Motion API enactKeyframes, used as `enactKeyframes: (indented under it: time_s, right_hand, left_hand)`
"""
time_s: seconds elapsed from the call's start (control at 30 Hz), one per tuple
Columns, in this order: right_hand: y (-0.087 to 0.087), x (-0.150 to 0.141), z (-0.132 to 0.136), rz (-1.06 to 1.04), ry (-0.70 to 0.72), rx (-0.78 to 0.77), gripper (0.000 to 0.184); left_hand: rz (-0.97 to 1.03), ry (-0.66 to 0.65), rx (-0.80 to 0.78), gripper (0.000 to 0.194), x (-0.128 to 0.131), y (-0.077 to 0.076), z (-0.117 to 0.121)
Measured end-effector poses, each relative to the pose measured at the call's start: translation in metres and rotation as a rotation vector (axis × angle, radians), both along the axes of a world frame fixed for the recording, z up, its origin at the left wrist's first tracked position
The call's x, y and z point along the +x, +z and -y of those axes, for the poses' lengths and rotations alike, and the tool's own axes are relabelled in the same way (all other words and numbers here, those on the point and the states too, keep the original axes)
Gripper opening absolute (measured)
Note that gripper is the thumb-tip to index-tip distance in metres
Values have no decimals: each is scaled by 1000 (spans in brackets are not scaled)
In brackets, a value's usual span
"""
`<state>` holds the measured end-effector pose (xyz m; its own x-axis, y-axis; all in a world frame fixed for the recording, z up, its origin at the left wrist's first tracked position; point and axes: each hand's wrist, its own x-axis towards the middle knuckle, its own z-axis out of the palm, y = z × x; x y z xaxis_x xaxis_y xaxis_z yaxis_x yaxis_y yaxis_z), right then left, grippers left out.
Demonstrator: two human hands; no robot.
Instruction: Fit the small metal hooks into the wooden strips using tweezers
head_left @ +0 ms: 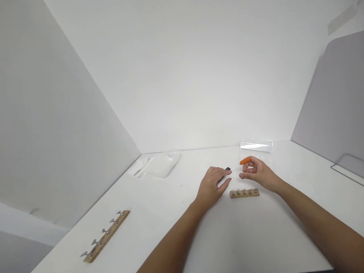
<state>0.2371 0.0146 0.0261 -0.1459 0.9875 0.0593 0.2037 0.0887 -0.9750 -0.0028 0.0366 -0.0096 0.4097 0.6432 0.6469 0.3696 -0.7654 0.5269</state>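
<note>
My left hand [212, 186] rests on the white table with its fingers closed round a thin dark tool [224, 174] whose tip pokes out past the fingers. Just to its right, my right hand [256, 173] is curled, and an orange cover [245, 160] sits on its raised index finger. Whether that hand grips anything is unclear. A short wooden strip with several metal pegs [244, 193] lies flat just in front of both hands.
A longer wooden rack with metal hooks [105, 236] lies near the front left edge. A clear plastic box [256, 148] stands behind my right hand. White plastic bags [157, 166] lie at the back left. White walls enclose the table, with a grey panel [335, 106] at right.
</note>
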Motion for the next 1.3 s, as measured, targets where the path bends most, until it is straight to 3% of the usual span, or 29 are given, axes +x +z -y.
enactKeyframes:
  time_s: [0.27,0.53,0.83,1.3]
  right_hand:
    - [3,-13,10,-74,147,-103,57]
    - [2,-14,11,-32,171,-85,51]
    - [6,-20,19,365,153,128,33]
    - [3,-22,22,671,181,314,31]
  left_hand:
    - [36,-163,73,13,3,5,6]
    - [25,-167,83,16,5,8,6]
    - [29,-50,-66,12,3,11,8]
    - [19,-50,-15,10,5,6,7]
